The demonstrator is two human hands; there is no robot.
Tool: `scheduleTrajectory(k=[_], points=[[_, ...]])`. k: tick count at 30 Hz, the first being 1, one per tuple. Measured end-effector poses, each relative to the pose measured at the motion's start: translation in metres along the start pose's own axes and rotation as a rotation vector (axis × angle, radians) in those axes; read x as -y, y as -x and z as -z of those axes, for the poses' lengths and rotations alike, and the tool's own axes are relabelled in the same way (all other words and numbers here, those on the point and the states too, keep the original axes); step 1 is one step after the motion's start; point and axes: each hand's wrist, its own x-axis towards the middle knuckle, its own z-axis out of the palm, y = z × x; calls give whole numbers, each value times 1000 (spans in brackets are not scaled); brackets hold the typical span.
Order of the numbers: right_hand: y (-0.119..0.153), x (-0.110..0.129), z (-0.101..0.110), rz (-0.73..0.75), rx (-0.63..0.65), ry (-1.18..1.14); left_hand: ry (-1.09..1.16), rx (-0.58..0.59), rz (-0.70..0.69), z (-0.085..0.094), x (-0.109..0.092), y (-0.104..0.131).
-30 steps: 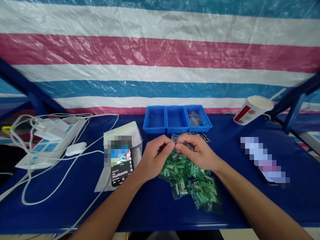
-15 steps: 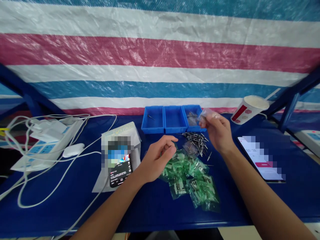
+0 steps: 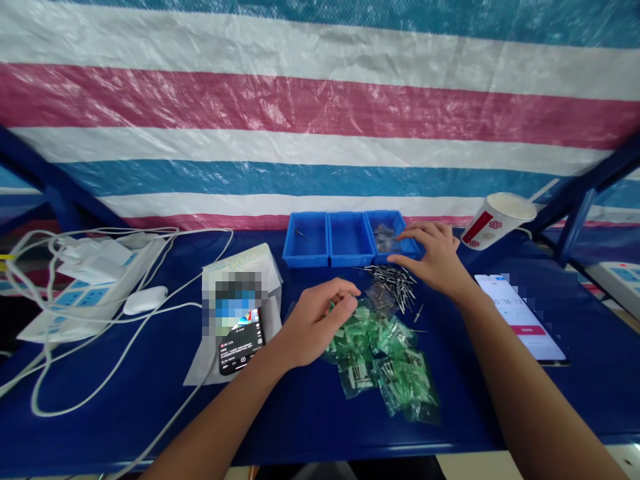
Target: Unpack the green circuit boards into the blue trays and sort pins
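My right hand (image 3: 434, 259) is open beside the front right corner of the right blue bin (image 3: 406, 255), thumb and fingers apart with nothing between them. Small clear bags (image 3: 385, 237) lie in that bin. My left hand (image 3: 320, 320) is closed at the left edge of a pile of green plastic packets (image 3: 357, 340), its fingers curled towards the thumb; a speck of green shows between them, but what they hold is hidden. Between the hands lie a heap of thin metal rods with dark parts (image 3: 393, 283) and a clear bag (image 3: 381, 300).
A middle blue bin (image 3: 351, 239) and a left blue bin (image 3: 306, 243) with one rod adjoin the right one. A cup with a straw (image 3: 495, 220) and a phone (image 3: 525, 320) stand right. Another phone (image 3: 241, 350), cables and a power strip (image 3: 75, 303) lie left.
My right hand has let go of a small clear bag at the right bin and opened, fingers spreading. My left hand has shifted slightly, its fingers curling more.
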Motion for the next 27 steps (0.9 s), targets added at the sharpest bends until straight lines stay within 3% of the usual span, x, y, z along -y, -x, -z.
scheduleTrajectory(k=[5,9,13,14,16,19,24,27], points=[[4,0,-8,52,91,37,-83,-4,-8,-1,-2,-2],[4,7,-10,68,98,-3,-289,-98,-22,-2,5,-3],[1,25,7,191,61,-307,-438,-144,-50,-2,14,-4],[1,30,12,234,110,-409,-457,-142,-48,-2,15,-4],[2,39,19,288,326,-506,-481,-130,-38,-3,16,-4],[5,47,21,229,567,-361,-490,-111,-29,-4,15,-4],[10,49,16,146,705,-141,-498,-115,-31,-6,14,-4],[13,51,15,138,696,-44,-506,-114,-32,-7,11,-5]])
